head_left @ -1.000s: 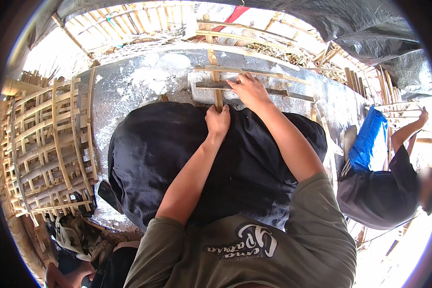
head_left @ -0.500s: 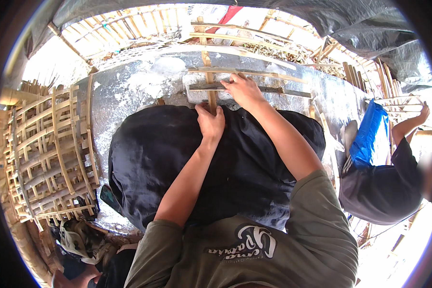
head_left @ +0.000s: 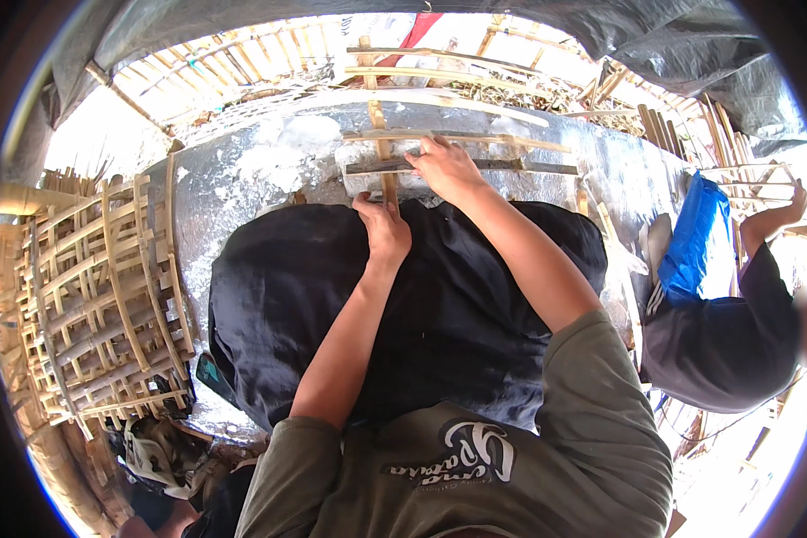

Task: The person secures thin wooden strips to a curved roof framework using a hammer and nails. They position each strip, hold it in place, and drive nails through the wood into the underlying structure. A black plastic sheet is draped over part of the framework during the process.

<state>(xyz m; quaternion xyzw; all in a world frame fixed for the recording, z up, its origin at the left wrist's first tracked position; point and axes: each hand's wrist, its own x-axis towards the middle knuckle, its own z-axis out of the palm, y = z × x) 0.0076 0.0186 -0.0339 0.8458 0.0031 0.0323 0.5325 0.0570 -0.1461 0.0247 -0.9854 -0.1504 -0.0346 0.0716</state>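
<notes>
A small frame of split bamboo lies in front of me: one upright strip [head_left: 375, 112] crossed by several long slats. My left hand [head_left: 386, 235] is closed at the near end of the upright strip, its thumb and fingers on either side. My right hand [head_left: 450, 170] is closed over the nearest crosspiece, a dark bamboo slat [head_left: 547, 168], just right of the upright strip. The fingertips press the slat close to the crossing. A paler slat [head_left: 533, 143] lies just beyond it. Below the frame sits a pale block [head_left: 357, 179], partly hidden.
Black cloth [head_left: 287, 287] covers my lap. Woven bamboo panels [head_left: 90, 305] are stacked at the left. At the right a person in dark clothing [head_left: 722, 354] sits beside a blue plastic sheet [head_left: 690, 242], one arm raised. Bamboo fencing [head_left: 233, 63] stands behind the grey, white-stained surface [head_left: 215, 179].
The view has shifted slightly, so the frame sits a little more to the left. My left fingers have moved slightly at the strip's end; my right hand stays on the dark slat.
</notes>
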